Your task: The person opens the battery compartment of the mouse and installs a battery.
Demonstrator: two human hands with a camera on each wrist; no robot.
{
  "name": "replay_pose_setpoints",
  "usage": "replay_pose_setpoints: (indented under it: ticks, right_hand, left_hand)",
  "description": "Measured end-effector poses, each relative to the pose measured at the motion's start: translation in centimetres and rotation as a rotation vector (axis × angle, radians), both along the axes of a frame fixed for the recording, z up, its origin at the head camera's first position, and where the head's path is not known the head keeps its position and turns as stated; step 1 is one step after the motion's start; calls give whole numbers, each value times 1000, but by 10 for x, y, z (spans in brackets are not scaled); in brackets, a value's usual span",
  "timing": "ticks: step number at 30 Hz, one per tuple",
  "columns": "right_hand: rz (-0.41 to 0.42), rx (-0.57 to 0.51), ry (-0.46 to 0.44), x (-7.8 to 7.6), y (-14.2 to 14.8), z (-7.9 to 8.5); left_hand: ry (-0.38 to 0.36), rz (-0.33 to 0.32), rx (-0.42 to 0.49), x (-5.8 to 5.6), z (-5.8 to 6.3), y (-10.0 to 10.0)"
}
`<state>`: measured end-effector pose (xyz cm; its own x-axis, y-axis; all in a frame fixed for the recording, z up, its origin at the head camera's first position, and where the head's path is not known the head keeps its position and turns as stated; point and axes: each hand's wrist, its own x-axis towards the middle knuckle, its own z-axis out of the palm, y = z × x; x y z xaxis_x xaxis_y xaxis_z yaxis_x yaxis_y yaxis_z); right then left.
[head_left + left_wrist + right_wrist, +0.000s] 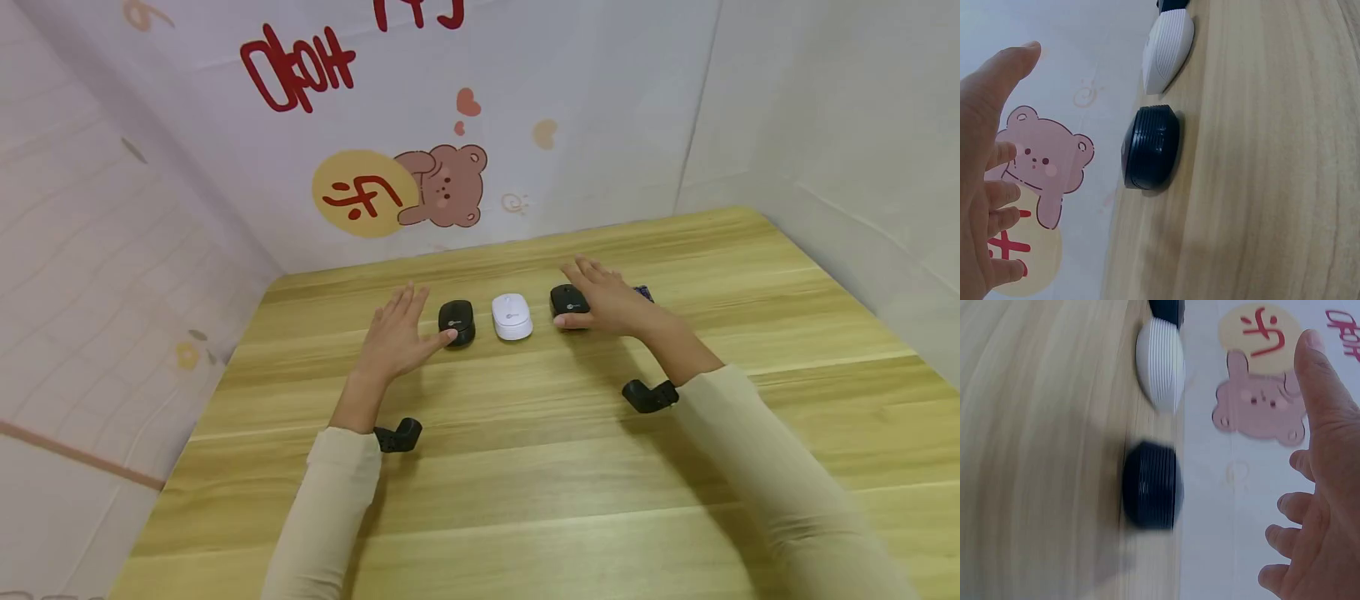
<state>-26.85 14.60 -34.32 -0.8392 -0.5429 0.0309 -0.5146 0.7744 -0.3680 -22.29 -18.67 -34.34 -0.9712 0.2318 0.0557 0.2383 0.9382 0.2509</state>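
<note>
Three computer mice stand in a row on the wooden table: a black mouse on the left, a white mouse in the middle, another black mouse on the right. My left hand hovers beside the left mouse, fingers extended, its thumb overlapping that mouse in the head view. In the left wrist view a gap shows between the hand and the black mouse. Over the right mouse my right hand is spread, covering part of it. The right wrist view shows that black mouse apart from the fingers.
A small dark patterned item peeks out behind my right hand. Black wrist mounts stick out from both sleeves. Behind the table rises a pale wall covering with a cartoon bear; more pale covering stands at both sides.
</note>
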Motion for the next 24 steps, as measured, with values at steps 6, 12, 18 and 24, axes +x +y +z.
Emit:
replay_pose_setpoints:
  ticks: [6, 12, 18, 24]
  right_hand:
    - [71, 57, 17, -7, -41, 0]
    - [93, 94, 6, -11, -74, 0]
    - [121, 126, 19, -12, -104, -4]
    - [165, 184, 66, -13, -133, -15]
  left_hand:
    - [16, 0, 19, 0, -3, -8]
    - [24, -17, 36, -5, -7, -11]
    - [-10, -10, 21, -7, -10, -14]
    - [-37, -39, 38, -10, -16, -14]
